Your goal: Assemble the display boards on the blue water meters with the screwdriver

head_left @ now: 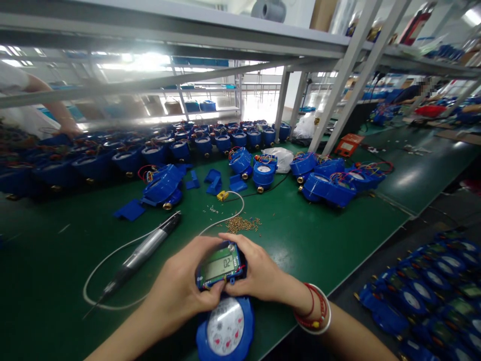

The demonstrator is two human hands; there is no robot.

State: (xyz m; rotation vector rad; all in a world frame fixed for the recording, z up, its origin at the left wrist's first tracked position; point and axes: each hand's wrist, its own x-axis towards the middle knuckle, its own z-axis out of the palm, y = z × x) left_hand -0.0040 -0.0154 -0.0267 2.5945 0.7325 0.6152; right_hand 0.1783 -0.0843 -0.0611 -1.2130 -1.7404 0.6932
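My left hand (184, 278) and my right hand (257, 268) grip the display module (220, 264) of a blue water meter from both sides, thumbs at its lower edge. Its small screen, set on a green circuit board, reads about 0.2. Just below my fingers is the meter's round white dial (225, 326) with small red pointers, near the table's front edge. Beyond my hands lies a pile of small brass screws (240, 224). To the left of my left hand rests a silver and black electric screwdriver (145, 253) with a pale cable.
Rows of blue water meters (154, 150) stand along the back of the green table (300, 250). Several lie at right beside an orange box (348, 145). Blue plastic covers (130, 210) are scattered mid-table. A metal shelf (169, 25) spans overhead. A person's arm (56, 108) reaches in at far left.
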